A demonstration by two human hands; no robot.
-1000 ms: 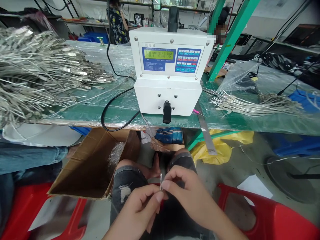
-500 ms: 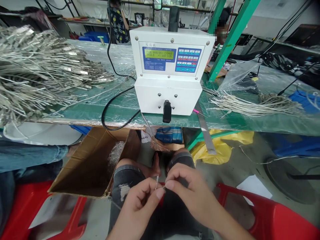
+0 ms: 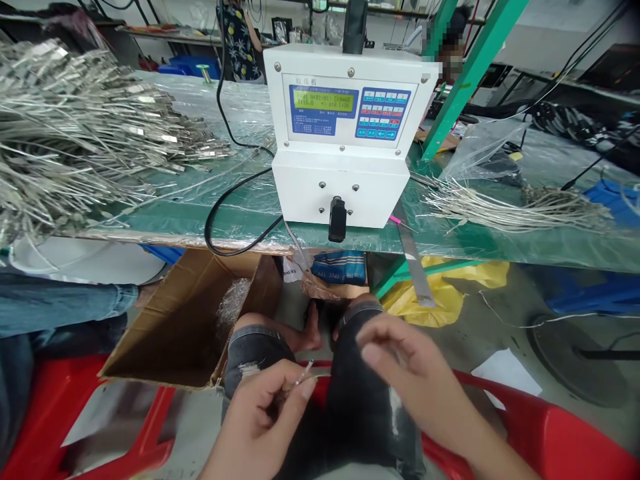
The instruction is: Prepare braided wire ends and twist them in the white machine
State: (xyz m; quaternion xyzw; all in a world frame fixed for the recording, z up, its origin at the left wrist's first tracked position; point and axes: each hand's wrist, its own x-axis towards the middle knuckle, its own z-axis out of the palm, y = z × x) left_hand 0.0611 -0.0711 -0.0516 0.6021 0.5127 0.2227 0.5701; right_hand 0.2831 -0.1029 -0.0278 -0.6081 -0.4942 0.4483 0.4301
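Note:
Above the lap, my left hand pinches the end of a thin, pale cable between thumb and forefinger. A short whitish tip sticks up from the pinch, and a fine strand points to the right; the rest of the cable is mostly hidden by the hand. My right hand is apart from it, over the right thigh, thumb and fingers loosely parted with nothing visible between them. Ahead on the bench stands a white machine with a lit display, a keypad and a black chuck-like nozzle at its front.
A large heap of pale cables covers the bench's left; a smaller bundle lies right. A metal ruler overhangs the edge. Below are an open cardboard box, a yellow bag and red stools. Another person's leg is at left.
My right hand has let go of the cable end and moved right and up, its fingers parting. My left hand, still pinching the cable, has shifted slightly left, and the tip now leans right.

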